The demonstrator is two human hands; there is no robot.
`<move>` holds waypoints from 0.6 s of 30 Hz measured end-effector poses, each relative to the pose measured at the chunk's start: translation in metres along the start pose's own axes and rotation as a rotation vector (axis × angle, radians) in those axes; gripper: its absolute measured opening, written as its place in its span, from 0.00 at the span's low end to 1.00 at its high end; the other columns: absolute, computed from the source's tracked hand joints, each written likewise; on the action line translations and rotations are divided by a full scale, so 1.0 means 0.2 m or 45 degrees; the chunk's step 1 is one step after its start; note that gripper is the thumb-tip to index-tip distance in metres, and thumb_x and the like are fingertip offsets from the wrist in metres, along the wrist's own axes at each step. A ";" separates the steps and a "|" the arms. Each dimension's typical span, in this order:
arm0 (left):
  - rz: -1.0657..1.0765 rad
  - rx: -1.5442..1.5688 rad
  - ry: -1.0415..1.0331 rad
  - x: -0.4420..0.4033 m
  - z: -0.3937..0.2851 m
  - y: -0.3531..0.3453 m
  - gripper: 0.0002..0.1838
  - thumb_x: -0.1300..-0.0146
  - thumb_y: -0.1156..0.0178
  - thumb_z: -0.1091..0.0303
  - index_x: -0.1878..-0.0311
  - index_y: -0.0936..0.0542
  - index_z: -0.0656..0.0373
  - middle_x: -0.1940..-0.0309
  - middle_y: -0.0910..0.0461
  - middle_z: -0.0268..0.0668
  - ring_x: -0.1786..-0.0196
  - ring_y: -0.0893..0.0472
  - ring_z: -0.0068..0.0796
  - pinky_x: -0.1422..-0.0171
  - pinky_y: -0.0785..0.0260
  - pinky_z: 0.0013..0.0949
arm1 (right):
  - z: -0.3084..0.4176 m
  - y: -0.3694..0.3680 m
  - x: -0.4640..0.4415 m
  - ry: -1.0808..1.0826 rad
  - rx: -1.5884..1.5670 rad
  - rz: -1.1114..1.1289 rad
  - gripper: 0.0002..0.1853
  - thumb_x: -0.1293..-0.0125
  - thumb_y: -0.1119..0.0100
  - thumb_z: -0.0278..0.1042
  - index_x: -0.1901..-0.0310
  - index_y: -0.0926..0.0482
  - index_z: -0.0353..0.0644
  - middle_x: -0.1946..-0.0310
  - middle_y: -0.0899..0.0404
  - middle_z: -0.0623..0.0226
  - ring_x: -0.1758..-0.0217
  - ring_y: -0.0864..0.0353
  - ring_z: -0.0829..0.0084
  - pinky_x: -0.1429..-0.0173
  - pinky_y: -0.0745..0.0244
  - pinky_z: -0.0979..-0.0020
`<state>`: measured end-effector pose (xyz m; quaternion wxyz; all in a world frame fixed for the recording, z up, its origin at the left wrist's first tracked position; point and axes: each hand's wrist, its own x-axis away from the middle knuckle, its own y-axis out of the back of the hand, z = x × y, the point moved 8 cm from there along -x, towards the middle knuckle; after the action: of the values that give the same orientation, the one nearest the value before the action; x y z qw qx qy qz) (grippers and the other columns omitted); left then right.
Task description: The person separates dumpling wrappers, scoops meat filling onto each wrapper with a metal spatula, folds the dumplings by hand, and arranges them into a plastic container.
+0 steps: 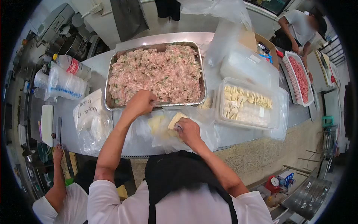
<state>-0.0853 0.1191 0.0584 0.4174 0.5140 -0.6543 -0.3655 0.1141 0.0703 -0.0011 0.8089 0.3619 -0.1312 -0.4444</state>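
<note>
While the right hand (pixel 188 131) pinches dough (pixel 176 120), the left hand (pixel 141 101) grips a utensil (pixel 163 102) sideways, pointing right.

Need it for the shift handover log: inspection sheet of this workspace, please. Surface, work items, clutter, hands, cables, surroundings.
Surface: metal table, partly under plastic sheeting
Job's things: tray of meat mixture; pale dough piece; filled dumplings in plastic tub
Clutter: bottle, bagged goods
Hands: left hand on thin tool at tray's near rim; right hand holding dough piece
Cables: white coil in cardboard box, nature unclear
Surroundings: co-worker with knife, left; another by red meat, right
</note>
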 end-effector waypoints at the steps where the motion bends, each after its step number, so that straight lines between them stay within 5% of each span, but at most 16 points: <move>1: -0.005 0.078 0.058 0.00 0.04 0.03 0.05 0.51 0.39 0.74 0.70 0.17 0.61 0.70 0.19 0.51 0.60 0.18 0.55 0.57 0.26 0.53 | 0.00 0.00 0.00 -0.009 -0.014 0.016 0.06 0.44 0.31 0.30 0.66 0.16 0.40 0.64 0.18 0.62 0.57 0.19 0.56 0.54 0.23 0.56; 9: -0.131 0.181 -0.105 -0.11 0.03 -0.09 0.07 0.48 0.38 0.74 0.67 0.14 0.59 0.73 0.18 0.50 0.67 0.17 0.52 0.61 0.25 0.46 | -0.09 0.02 0.00 -0.100 -0.222 0.054 0.07 0.38 0.35 0.30 0.61 0.20 0.37 0.62 0.20 0.57 0.56 0.20 0.51 0.52 0.24 0.55; 11: -0.003 0.496 -0.065 -0.13 0.08 -0.12 0.07 0.49 0.35 0.78 0.65 0.14 0.64 0.72 0.17 0.46 0.70 0.18 0.42 0.62 0.27 0.40 | -0.11 0.05 0.00 -0.136 -0.351 0.074 0.07 0.36 0.37 0.30 0.61 0.21 0.37 0.61 0.21 0.56 0.56 0.20 0.50 0.52 0.25 0.56; 15: 0.169 0.816 0.147 -0.08 0.20 -0.16 0.10 0.47 0.36 0.72 0.61 0.12 0.59 0.71 0.16 0.47 0.70 0.18 0.42 0.63 0.27 0.39 | -0.11 0.19 0.05 -0.175 -0.599 -0.080 0.07 0.28 0.42 0.32 0.57 0.24 0.37 0.59 0.21 0.60 0.54 0.21 0.64 0.46 0.27 0.67; 18: -0.072 0.684 0.061 -0.07 0.19 -0.07 0.10 0.49 0.37 0.74 0.63 0.12 0.58 0.69 0.15 0.47 0.68 0.17 0.46 0.62 0.26 0.43 | -0.12 0.24 0.09 -0.261 -0.836 -0.134 0.08 0.25 0.44 0.34 0.55 0.25 0.38 0.54 0.21 0.64 0.51 0.23 0.71 0.42 0.28 0.69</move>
<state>-0.1125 0.1309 0.0287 0.2709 0.6328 -0.7032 -0.1781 0.1670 0.0834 0.0133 0.8408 0.0424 -0.0430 -0.5380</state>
